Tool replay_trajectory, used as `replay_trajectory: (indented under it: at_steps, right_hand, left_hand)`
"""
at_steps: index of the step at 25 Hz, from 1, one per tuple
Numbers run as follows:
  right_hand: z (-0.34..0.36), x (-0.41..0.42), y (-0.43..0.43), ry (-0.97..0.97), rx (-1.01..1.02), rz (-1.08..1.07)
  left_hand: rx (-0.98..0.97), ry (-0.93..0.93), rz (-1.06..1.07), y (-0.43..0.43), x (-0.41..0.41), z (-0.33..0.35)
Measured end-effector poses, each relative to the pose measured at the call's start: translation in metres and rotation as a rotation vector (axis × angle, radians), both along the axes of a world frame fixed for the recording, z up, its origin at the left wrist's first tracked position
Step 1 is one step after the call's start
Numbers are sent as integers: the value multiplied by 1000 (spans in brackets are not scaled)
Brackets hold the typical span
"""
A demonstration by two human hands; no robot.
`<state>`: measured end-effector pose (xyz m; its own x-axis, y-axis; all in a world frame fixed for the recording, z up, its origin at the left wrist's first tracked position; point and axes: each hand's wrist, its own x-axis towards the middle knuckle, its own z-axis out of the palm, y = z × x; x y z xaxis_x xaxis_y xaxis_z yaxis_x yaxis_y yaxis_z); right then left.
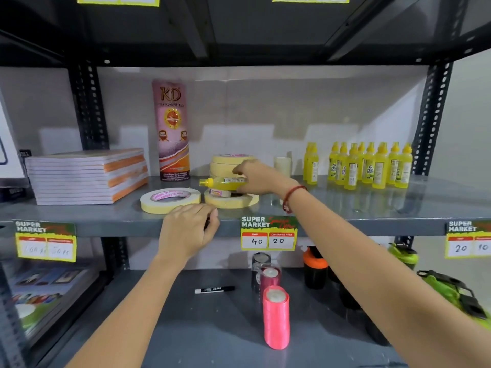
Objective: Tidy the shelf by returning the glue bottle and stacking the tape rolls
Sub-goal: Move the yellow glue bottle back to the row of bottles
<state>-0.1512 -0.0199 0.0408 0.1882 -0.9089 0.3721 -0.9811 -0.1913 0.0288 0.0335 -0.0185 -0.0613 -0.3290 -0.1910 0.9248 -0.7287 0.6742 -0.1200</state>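
Observation:
A yellow glue bottle (221, 183) lies on its side, cap to the left, just above a flat tape roll (230, 200); my right hand (256, 177) is closed around its base. A second loose tape roll (170, 200) lies flat to the left of that roll. Behind them stands a stack of tape rolls (230, 162), partly hidden by my right hand. A group of upright yellow glue bottles (368, 164) stands at the right of the shelf. My left hand (188, 229) hovers at the shelf's front edge, fingers curled with nothing in them.
A pile of notebooks (87, 175) fills the shelf's left end. A tall pink tape pack (173, 130) stands at the back. A small pale roll (283, 166) stands near the bottles. Below are ribbon spools (276, 316), a marker (214, 289) and shaker bottles (315, 266).

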Motion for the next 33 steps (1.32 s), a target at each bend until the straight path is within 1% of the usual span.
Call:
replay_trajectory:
  at_steps: [1,3,6,8,11,13,16,19,23,26,33]
  right_hand:
    - [-1,5,-5,75,-13,-16]
    - [-4,9,-11,155,-51,-37]
    - [-10,8,-15,165,-133,-51]
    - [-12,1,-15,56,-197,-61]
    - [-8,-20,-10,-254,-293,-78]
    - [-4,-41,-7,-436,-334,-140]
    - [-6,-81,-3,-596,-367,-277]
    - [-14,-118,4,-682,-356,-441]
    - [-20,-144,13,-685,-318,-590]
    - [-23,-147,10,-656,-293,-616]
    - [-27,-148,11,-675,-180,-674]
  left_hand:
    - [-1,1,2,0,0,0]
    - [-2,-2,11,2,0,1]
    - [-15,6,22,3,-1,0]
    - [-12,2,21,4,-1,1]
    - [-17,6,19,4,-1,1]
    - [-5,3,17,2,0,0]
    - [7,1,19,2,-1,-1]
    - [9,1,20,2,-1,0]
    - [14,1,22,2,-1,0]
    - [21,-3,21,2,-1,-1]
    - [19,8,23,2,-2,-2]
